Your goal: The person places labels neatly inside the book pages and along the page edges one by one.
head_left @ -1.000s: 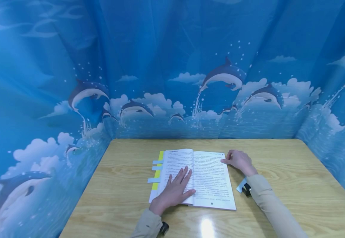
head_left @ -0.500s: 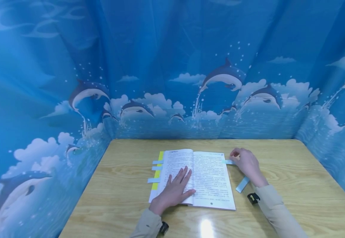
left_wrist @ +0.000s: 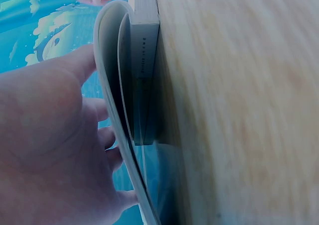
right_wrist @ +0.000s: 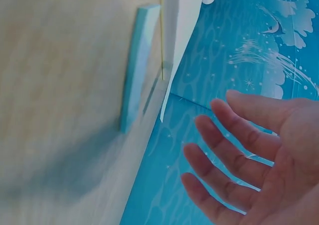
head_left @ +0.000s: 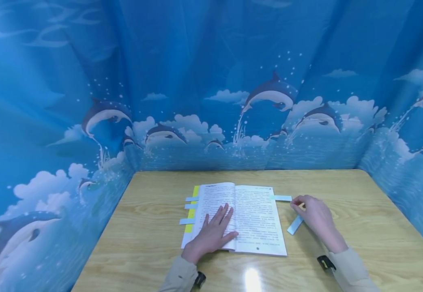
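An open book [head_left: 258, 221] lies on the table. My left hand [head_left: 213, 234] rests on its left page with fingers spread straight, the thumb reaching over the fold. In the left wrist view, that hand lies over the raised pages, above the book's thick block [left_wrist: 144, 51]. A light-blue sticky tab [head_left: 282, 198] sticks out past the right page's upper edge. My right hand [head_left: 317, 215] is just right of the tab, apart from it; the right wrist view shows its fingers loosely bent and holding nothing. Below it lies a pad of light-blue sticky tabs [right_wrist: 137, 70], partly hidden by the hand in the head view.
Several light-blue tabs [head_left: 187, 221] jut from the book's left side, over a yellow strip [head_left: 191, 217]. The wooden table [head_left: 153, 235] backs onto a blue dolphin-print curtain [head_left: 196, 81]. A black wrist device [head_left: 326, 263] is on the right sleeve.
My right hand has drawn back rightward and toward me from the right page's edge, leaving the tab attached there in full view. The left hand has stayed on the page.
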`<state>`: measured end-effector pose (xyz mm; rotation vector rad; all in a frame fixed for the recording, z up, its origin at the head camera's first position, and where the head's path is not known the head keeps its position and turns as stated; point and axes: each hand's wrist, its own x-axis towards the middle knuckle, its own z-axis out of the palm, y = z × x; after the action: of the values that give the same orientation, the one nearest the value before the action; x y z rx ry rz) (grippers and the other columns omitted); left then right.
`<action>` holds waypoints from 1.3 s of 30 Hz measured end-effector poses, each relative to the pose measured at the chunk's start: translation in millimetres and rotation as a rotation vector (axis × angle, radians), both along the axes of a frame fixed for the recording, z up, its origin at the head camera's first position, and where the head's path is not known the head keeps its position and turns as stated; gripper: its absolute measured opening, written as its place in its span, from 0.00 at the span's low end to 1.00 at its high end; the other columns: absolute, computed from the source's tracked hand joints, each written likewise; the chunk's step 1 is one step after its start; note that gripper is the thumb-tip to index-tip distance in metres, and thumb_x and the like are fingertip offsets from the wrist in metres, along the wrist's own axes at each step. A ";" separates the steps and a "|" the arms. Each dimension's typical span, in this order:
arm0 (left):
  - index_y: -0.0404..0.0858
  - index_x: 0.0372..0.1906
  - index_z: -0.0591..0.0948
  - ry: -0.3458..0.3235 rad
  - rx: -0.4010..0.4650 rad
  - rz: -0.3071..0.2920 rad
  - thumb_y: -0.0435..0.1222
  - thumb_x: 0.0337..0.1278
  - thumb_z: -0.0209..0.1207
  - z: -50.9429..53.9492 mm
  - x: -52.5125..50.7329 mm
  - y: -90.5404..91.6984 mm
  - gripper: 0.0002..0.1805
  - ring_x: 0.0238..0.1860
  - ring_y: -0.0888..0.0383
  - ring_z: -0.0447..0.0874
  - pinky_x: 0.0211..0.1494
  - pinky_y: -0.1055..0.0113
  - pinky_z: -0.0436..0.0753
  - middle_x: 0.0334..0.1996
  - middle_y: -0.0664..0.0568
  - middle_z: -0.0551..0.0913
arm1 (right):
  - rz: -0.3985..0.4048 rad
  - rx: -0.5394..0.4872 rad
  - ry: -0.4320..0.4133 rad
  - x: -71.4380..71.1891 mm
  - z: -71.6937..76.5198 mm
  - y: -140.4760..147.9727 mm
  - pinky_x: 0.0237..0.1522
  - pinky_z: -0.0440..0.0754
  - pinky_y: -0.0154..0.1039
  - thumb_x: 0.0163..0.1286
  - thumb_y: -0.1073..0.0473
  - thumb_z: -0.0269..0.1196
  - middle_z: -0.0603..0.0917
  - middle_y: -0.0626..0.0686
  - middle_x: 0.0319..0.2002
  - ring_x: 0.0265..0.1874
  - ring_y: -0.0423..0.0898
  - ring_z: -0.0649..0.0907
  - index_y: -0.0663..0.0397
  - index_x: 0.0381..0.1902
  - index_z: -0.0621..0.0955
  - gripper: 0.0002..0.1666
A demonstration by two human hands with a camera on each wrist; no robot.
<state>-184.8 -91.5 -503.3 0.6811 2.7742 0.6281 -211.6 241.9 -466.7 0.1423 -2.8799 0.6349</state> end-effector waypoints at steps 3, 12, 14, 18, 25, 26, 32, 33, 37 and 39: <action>0.45 0.83 0.48 -0.006 -0.002 0.004 0.58 0.76 0.46 -0.9 -0.6 0.0 0.42 0.82 0.49 0.39 0.79 0.35 0.43 0.83 0.50 0.40 | 0.004 0.017 -0.023 9.5 -1.7 2.7 0.23 0.76 0.41 0.68 0.59 0.69 0.88 0.58 0.36 0.25 0.48 0.81 0.59 0.40 0.88 0.09; 0.46 0.83 0.47 -0.019 -0.001 0.012 0.59 0.76 0.45 -0.6 -1.6 -0.1 0.42 0.82 0.50 0.39 0.79 0.36 0.42 0.83 0.51 0.40 | 0.028 0.115 -0.108 26.1 -11.8 6.6 0.24 0.82 0.47 0.66 0.56 0.70 0.88 0.63 0.40 0.27 0.54 0.85 0.63 0.43 0.88 0.15; 0.46 0.83 0.47 -0.021 0.002 0.011 0.59 0.76 0.45 0.1 -1.4 0.1 0.42 0.82 0.50 0.39 0.79 0.36 0.41 0.83 0.50 0.40 | 0.042 0.145 -0.111 28.1 -13.7 5.7 0.30 0.85 0.52 0.65 0.55 0.70 0.88 0.66 0.43 0.33 0.59 0.87 0.64 0.42 0.88 0.16; 0.46 0.83 0.47 -0.021 0.003 0.011 0.59 0.76 0.45 0.9 -1.3 0.8 0.42 0.82 0.50 0.39 0.79 0.36 0.41 0.83 0.50 0.40 | 0.063 0.189 -0.105 31.0 -15.8 2.9 0.34 0.86 0.56 0.62 0.52 0.73 0.86 0.68 0.47 0.38 0.63 0.87 0.65 0.43 0.87 0.21; 0.46 0.83 0.47 -0.017 -0.007 0.011 0.59 0.76 0.45 0.4 -0.7 2.3 0.42 0.82 0.50 0.39 0.79 0.36 0.42 0.83 0.50 0.40 | 0.089 0.238 -0.105 30.9 -17.7 2.1 0.35 0.86 0.55 0.53 0.48 0.78 0.84 0.70 0.50 0.40 0.65 0.86 0.67 0.46 0.86 0.31; 0.46 0.83 0.47 -0.017 -0.006 0.010 0.59 0.76 0.45 0.4 -0.7 2.2 0.42 0.82 0.50 0.39 0.79 0.36 0.42 0.83 0.50 0.40 | 0.089 0.239 -0.104 30.0 -18.2 2.3 0.34 0.86 0.55 0.52 0.48 0.78 0.84 0.70 0.50 0.39 0.65 0.86 0.67 0.46 0.86 0.31; 0.46 0.83 0.47 -0.024 0.005 0.009 0.59 0.76 0.45 0.8 -0.8 1.6 0.42 0.82 0.51 0.38 0.79 0.36 0.41 0.83 0.51 0.40 | 0.061 0.223 -0.073 23.2 -20.1 3.4 0.25 0.83 0.47 0.49 0.49 0.80 0.86 0.66 0.41 0.29 0.55 0.84 0.67 0.43 0.86 0.31; 0.46 0.83 0.47 -0.024 0.004 0.010 0.59 0.76 0.45 0.8 -0.7 1.5 0.42 0.82 0.51 0.38 0.79 0.36 0.41 0.83 0.51 0.40 | 0.056 0.222 -0.069 22.1 -20.3 3.3 0.24 0.82 0.46 0.50 0.48 0.80 0.86 0.65 0.40 0.27 0.53 0.83 0.67 0.43 0.86 0.31; 0.46 0.83 0.47 -0.024 0.007 0.011 0.59 0.76 0.45 0.8 -0.5 1.3 0.42 0.82 0.50 0.38 0.79 0.36 0.41 0.83 0.51 0.39 | 0.039 0.223 -0.082 19.0 -20.1 2.2 0.24 0.82 0.46 0.50 0.47 0.80 0.85 0.67 0.41 0.27 0.53 0.83 0.70 0.44 0.85 0.34; 0.46 0.83 0.47 -0.022 0.007 0.011 0.59 0.75 0.46 0.6 -0.4 1.1 0.42 0.82 0.50 0.39 0.79 0.36 0.41 0.83 0.51 0.39 | 0.035 0.221 -0.097 18.8 -19.5 1.2 0.25 0.83 0.47 0.50 0.46 0.80 0.84 0.69 0.43 0.28 0.54 0.84 0.71 0.44 0.85 0.35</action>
<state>-185.2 -90.4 -502.7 0.6570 2.7589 0.6431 -192.8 243.1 -486.2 0.1990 -3.0411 0.3356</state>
